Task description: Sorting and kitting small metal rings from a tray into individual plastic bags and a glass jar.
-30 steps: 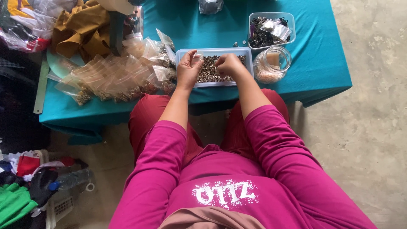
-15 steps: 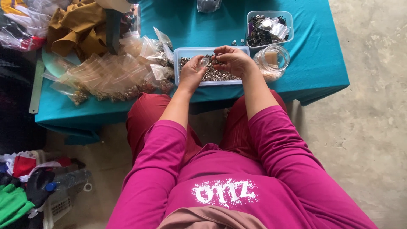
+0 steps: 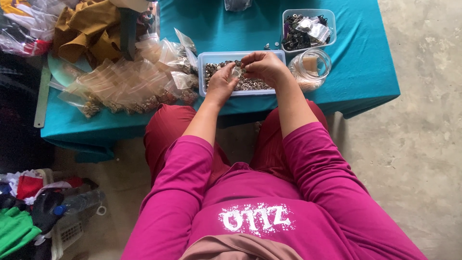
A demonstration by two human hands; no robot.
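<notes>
We are working over white tray (image 3: 204,72) of small metal pieces on table (image 3: 365,72), centre. Left hand (image 3: 222,83) and right hand (image 3: 260,65) meeting, pinching small clear bag (image 3: 236,72) between fingertips. We judge: keeping bag mouth over tray catches spills. Both forearms angling inward, wrists hovering above tray. Filled bags (image 3: 120,84) lying left.

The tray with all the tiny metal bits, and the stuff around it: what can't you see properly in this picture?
- Head view: the metal pieces in the tray are too small to tell their kind.
- The left hand and right hand cover most of the small clear bag between them.
- The clear thing at the top is cut off by the edge.
- The contents of the little bags blur together.
</notes>
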